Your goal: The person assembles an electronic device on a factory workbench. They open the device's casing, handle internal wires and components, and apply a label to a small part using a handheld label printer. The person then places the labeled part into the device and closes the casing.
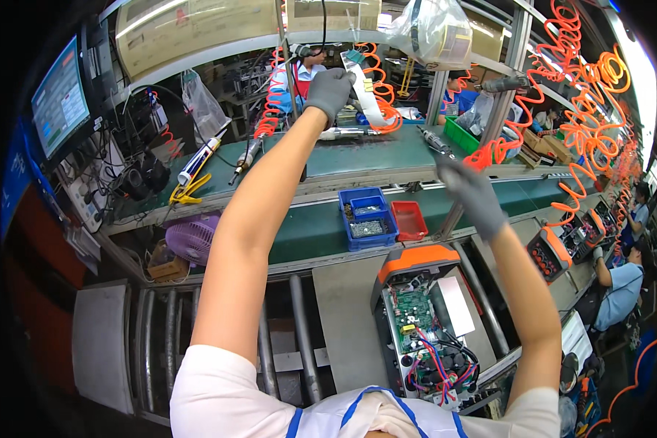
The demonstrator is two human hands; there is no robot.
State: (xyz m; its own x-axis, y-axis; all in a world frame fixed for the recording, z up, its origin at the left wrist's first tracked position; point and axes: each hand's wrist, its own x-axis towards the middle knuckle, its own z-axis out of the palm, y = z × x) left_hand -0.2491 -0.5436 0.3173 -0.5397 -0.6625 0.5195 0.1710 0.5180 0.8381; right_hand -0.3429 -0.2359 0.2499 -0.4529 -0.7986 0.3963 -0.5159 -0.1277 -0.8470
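Note:
My left hand point(329, 95), in a grey glove, is raised over the far green bench. Its fingers are closed at the edge of a long white strip point(371, 101) with yellow patches and a green top end. My right hand point(474, 197), also gloved in grey, reaches forward and is smeared by motion. Just beyond its fingertips lies a dark-tipped power screwdriver point(436, 141); whether they touch it I cannot tell. In front of me stands an orange-and-black machine point(420, 255) with its casing off, baring a green circuit board point(414, 310) and red and blue wires.
A blue bin of small screws point(369, 223) and a red bin point(409, 220) sit behind the machine. Orange coiled hoses point(584, 80) hang at right. A sealant gun point(197, 164), a purple fan point(191, 239) and a monitor point(58, 102) are at left. Other people work nearby.

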